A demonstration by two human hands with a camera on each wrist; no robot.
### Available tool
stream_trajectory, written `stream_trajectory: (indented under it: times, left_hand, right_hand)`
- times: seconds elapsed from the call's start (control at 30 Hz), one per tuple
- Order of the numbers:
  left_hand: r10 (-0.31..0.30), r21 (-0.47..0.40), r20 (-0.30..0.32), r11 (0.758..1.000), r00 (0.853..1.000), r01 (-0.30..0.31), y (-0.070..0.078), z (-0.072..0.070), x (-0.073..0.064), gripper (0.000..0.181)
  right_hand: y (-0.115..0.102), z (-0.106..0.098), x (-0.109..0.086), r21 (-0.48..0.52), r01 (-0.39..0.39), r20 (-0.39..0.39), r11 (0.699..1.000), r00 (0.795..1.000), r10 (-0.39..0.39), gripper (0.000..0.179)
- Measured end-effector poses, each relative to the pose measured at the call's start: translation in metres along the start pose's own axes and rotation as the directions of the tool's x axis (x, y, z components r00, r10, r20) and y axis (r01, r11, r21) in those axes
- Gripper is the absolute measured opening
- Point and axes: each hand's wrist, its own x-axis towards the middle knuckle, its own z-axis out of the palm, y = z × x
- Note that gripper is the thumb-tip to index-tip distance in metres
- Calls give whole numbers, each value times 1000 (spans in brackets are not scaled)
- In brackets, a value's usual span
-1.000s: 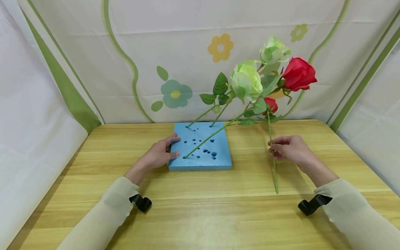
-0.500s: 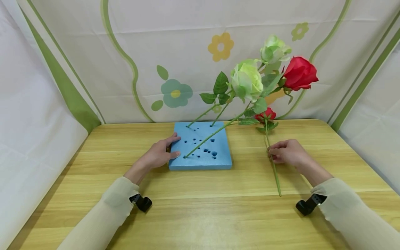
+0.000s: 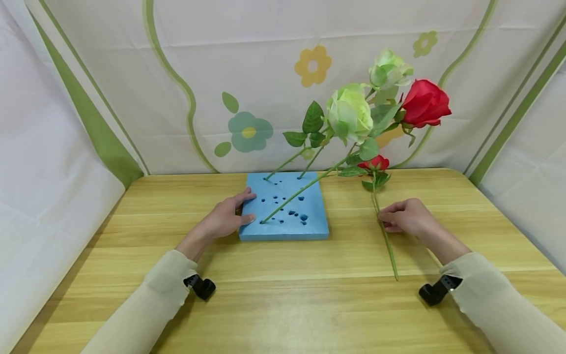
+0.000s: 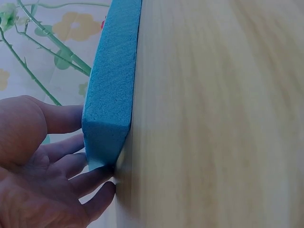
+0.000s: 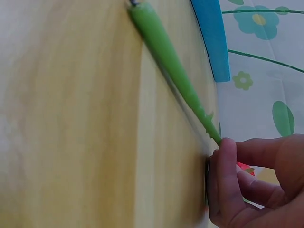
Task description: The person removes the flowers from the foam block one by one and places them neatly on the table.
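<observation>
A blue foam block (image 3: 289, 231) pierced with several holes lies on the table. My left hand (image 3: 224, 216) rests at its left edge; in the left wrist view the thumb (image 4: 64, 118) touches the block and the other fingers lie loosely against its end. Three artificial roses stand slanted in the block: a pale green rose (image 3: 350, 113), another pale green rose (image 3: 389, 70) behind it, and a large red rose (image 3: 425, 103). My right hand (image 3: 409, 216) pinches the green stem of a smaller red rose (image 3: 377, 162) between thumb and fingers. Its stem end (image 5: 147, 19) points toward me.
The wooden table (image 3: 283, 300) runs back to a white curtain (image 3: 247, 64) with printed flowers. The planted roses lean right, their blooms above and behind the held rose. White fabric (image 3: 48, 162) also hangs at the left side.
My right hand has lowered the small red rose slightly; its bloom swung down and left, its stem end slightly toward me and right. My left hand and the block stayed still.
</observation>
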Motion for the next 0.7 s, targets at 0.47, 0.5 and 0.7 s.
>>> stream_trajectory:
  times: [0.47, 0.5, 0.7]
  left_hand:
    - [-1, -6, -11, 1000, 1000, 1, 1, 0, 0, 62]
    - [4, -4, -12, 1000, 1000, -4, 1, 1, 0, 62]
    - [18, -7, -16, 1000, 1000, -19, -1, 1, -1, 62]
  right_hand:
    - [-18, -5, 1, 88, 157, -182, 984, 973, -139, 44]
    - [-21, -4, 1, 97, 170, -195, 981, 969, -149, 43]
    - [-40, 4, -2, 152, 251, -274, 956, 940, -204, 29]
